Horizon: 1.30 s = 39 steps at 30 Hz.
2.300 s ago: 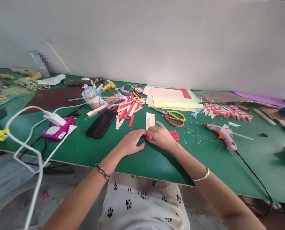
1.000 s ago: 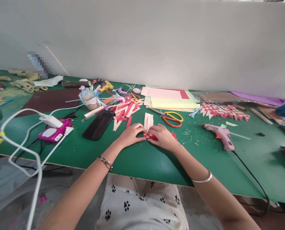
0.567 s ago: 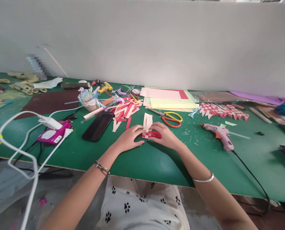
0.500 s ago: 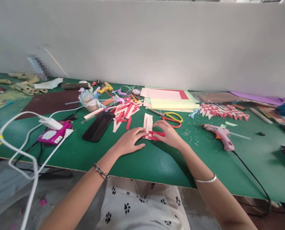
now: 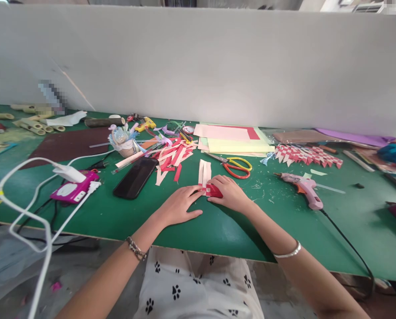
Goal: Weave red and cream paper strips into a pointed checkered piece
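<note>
A small weave of pink and red paper strips (image 5: 205, 171) lies flat on the green table, its pale pink strips pointing away from me and its red ones to the right. At its left edge, the stretched fingertips of my left hand (image 5: 179, 204) rest on the checkered part, the thumb spread apart on the table. My right hand (image 5: 229, 194) closes over the red strips, fingers bent above and thumb at the near edge, hiding most of them. Just beyond it are scissors (image 5: 237, 168) with yellow and red handles. Loose red and pink strips (image 5: 174, 155) lie heaped further left.
A black phone (image 5: 136, 178) lies left of my hands. Further left, white cables run from a purple power strip (image 5: 74, 186). A pink glue gun (image 5: 304, 188) with a trailing cord lies at right. Behind are paper sheets (image 5: 237, 145) and a finished-looking checkered woven strip (image 5: 307, 155).
My right hand has come down and left onto the red strips, its fingers drawing together over them. My left hand stays at the weave's left edge. The view has tilted slightly.
</note>
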{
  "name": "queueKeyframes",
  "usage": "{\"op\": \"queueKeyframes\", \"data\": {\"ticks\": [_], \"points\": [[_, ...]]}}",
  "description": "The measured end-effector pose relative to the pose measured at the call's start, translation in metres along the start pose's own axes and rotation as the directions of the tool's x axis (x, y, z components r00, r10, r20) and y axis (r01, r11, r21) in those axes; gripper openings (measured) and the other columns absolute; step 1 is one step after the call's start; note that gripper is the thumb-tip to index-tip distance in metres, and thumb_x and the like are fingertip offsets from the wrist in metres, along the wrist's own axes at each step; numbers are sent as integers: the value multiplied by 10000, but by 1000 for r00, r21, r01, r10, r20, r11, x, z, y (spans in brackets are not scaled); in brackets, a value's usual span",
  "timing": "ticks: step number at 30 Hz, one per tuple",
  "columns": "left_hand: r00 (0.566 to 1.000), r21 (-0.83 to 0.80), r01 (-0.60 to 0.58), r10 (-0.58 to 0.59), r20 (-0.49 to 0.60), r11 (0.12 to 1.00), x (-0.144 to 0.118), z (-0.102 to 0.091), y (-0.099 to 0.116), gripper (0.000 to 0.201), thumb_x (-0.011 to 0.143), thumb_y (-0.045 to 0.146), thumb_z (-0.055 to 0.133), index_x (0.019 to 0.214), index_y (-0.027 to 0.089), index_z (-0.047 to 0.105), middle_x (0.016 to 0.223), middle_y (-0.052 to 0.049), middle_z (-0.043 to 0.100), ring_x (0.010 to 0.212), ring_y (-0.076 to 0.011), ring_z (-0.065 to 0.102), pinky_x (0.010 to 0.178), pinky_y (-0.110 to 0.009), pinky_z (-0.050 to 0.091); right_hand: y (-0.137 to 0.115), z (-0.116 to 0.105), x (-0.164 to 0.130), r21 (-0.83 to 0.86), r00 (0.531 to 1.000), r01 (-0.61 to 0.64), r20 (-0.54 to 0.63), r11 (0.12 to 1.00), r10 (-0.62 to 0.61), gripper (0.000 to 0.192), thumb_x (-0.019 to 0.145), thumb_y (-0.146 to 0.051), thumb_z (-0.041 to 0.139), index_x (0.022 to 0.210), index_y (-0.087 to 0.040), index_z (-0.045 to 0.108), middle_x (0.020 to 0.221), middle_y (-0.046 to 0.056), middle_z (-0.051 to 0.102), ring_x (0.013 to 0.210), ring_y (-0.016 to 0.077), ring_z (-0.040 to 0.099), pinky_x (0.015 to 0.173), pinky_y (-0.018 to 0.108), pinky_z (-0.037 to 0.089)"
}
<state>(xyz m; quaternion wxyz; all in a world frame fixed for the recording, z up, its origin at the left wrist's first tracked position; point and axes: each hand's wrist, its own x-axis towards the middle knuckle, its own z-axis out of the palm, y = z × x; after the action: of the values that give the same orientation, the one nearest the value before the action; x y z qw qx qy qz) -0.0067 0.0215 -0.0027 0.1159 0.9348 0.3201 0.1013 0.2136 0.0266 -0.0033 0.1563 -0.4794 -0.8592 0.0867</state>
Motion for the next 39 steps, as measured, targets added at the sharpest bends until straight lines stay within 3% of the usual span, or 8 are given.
{"op": "queueKeyframes", "data": {"ticks": [10, 17, 24, 29, 34, 39], "points": [[1000, 5, 2, -2, -1, 1000, 1, -1, 0, 506, 831, 402, 520, 1292, 209, 438, 1302, -96, 473, 1178, -263, 444, 982, -413, 373, -2, 1, 4, -222, 997, 80, -1, 972, -82, 249, 863, -346, 487, 1040, -199, 580, 945, 63, 607, 888, 201, 571, 980, 411, 291], [1000, -6, -2, 2, -10, 1000, 2, -1, 1, 492, 819, 392, 527, 1271, 214, 453, 1288, -92, 488, 1174, -262, 453, 977, -423, 379, -4, -3, 4, -280, 994, 109, 4, 954, -113, 231, 887, -319, 447, 990, -197, 613, 893, 61, 623, 818, 188, 594, 991, 419, 281], [999, -18, -5, 5, -32, 1000, 2, -1, 1, 476, 815, 382, 527, 1260, 224, 465, 1276, -87, 499, 1158, -266, 467, 973, -427, 384, -3, -3, 4, -260, 993, 110, 2, 959, -114, 211, 889, -301, 446, 976, -210, 615, 899, 56, 611, 812, 180, 593, 989, 419, 278], [1000, -16, -9, 9, -15, 1000, 1, -2, 3, 509, 813, 383, 531, 1282, 206, 441, 1295, -100, 482, 1178, -267, 450, 986, -429, 372, -3, -2, -3, -91, 998, 39, -44, 995, -43, 276, 858, -379, 476, 1057, -206, 559, 1017, 68, 587, 911, 200, 557, 902, 382, 368], [1000, -23, -19, 19, -3, 1000, -8, -3, 9, 543, 819, 426, 523, 1306, 209, 419, 1296, -98, 481, 1167, -268, 454, 986, -425, 374, -9, -4, -14, -1, 999, 34, -16, 999, -34, 322, 825, -341, 523, 1115, -202, 518, 1052, 81, 574, 970, 215, 522, 858, 375, 402], [1000, -4, -19, 19, -16, 1000, -17, -5, 21, 515, 820, 438, 515, 1285, 230, 436, 1293, -77, 483, 1199, -263, 423, 1071, -486, 222, -18, -4, -26, 22, 999, 31, 33, 999, -32, 374, 786, -312, 569, 1141, -227, 485, 1083, 77, 574, 988, 228, 523, 914, 437, 371]]}}
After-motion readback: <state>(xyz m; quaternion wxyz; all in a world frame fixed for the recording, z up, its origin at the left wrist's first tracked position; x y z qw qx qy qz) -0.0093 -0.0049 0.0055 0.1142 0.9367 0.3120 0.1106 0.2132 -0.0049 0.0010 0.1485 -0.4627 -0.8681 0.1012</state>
